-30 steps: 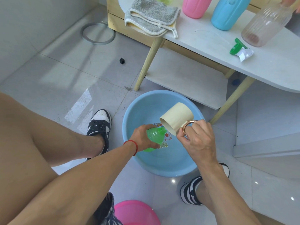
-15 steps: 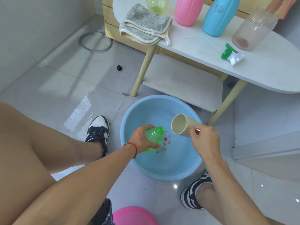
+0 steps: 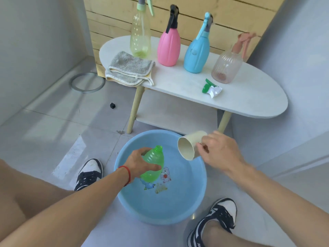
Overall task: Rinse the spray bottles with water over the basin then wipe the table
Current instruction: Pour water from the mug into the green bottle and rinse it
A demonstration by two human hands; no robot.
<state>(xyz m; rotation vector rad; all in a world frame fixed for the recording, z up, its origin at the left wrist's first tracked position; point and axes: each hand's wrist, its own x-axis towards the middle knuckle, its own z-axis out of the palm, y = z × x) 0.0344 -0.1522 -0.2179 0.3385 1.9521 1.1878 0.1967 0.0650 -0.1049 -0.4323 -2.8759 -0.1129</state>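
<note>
Green bottle (image 3: 152,164) partly behind left hand (image 3: 138,162), over basin (image 3: 199,198).

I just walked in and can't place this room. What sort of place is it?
Probably a home washing corner or balcony: tiled floor, a blue basin on the floor, and a low white table holding spray bottles and a folded grey towel.

The basin (image 3: 160,207) sits on the floor between my feet, in front of the tabletop (image 3: 249,97). Over the basin, my left hand (image 3: 140,162) holds a bottle (image 3: 154,164); my right hand (image 3: 220,152) holds a cup (image 3: 188,146) to its right. Beyond the basin, four spray bottles line the tabletop's back, a cloth (image 3: 130,68) at their left.
</note>
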